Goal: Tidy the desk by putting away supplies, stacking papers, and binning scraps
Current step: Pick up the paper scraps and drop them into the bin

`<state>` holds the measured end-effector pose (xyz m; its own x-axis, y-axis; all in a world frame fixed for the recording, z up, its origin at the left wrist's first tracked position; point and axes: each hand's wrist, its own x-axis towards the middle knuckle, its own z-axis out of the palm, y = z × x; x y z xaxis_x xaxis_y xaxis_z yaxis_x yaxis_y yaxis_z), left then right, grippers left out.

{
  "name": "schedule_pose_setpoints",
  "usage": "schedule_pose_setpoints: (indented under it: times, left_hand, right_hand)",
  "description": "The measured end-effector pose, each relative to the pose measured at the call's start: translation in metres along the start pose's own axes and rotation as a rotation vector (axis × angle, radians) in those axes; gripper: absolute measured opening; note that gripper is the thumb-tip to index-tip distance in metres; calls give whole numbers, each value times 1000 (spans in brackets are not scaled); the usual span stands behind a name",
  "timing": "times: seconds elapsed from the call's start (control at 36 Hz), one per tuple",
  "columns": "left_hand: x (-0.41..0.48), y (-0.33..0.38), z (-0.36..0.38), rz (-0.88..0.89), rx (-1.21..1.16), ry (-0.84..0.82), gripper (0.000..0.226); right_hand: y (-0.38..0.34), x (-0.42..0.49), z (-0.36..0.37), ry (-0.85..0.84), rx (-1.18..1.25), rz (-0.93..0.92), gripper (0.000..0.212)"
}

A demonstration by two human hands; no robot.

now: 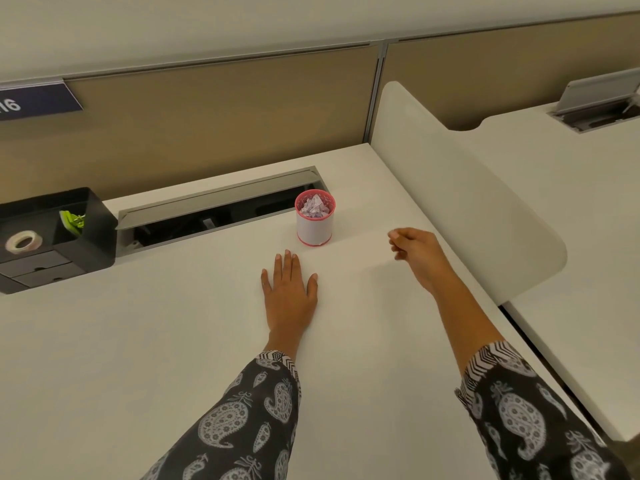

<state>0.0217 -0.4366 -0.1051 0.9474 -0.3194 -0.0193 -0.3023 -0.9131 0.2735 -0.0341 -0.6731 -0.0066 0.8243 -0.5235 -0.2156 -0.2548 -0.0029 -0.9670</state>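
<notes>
A small pink-rimmed bin (314,226) with a white wrap stands on the white desk (138,341), filled with crumpled paper scraps (313,206). My left hand (289,296) lies flat on the desk just in front of the bin, fingers spread, holding nothing. My right hand (414,249) hovers to the right of the bin, fingers loosely curled with no object visible in them. At the far left a black desk organiser (93,233) holds a roll of tape (23,242) and green clips (72,221).
An open cable tray (214,213) runs along the back of the desk behind the bin. A white curved divider (467,188) borders the right side, with a neighbouring desk beyond. A tan partition wall (207,112) stands at the back.
</notes>
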Motion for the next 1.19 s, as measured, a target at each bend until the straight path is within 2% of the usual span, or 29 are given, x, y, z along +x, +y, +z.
schedule_pose_setpoints:
  times: [0.33, 0.53, 0.69, 0.97, 1.19]
  left_hand:
    - [-2, 1, -3, -3, -20, -25, 68]
    - [0, -1, -2, 9, -50, -7, 79]
    - [-1, -6, -2, 32, -87, -45, 82]
    - [-8, -35, -19, 163, -169, -184, 67]
    - [-45, -51, -27, 162, -56, -170, 65]
  right_hand:
    - [-59, 40, 94, 34, -522, -296, 19]
    - [-62, 55, 118, -42, -759, -317, 33]
    - [-62, 55, 120, -35, -843, -360, 33]
    - [-63, 49, 124, -23, -907, -335, 41]
    - [-63, 29, 115, 85, -875, -369, 35]
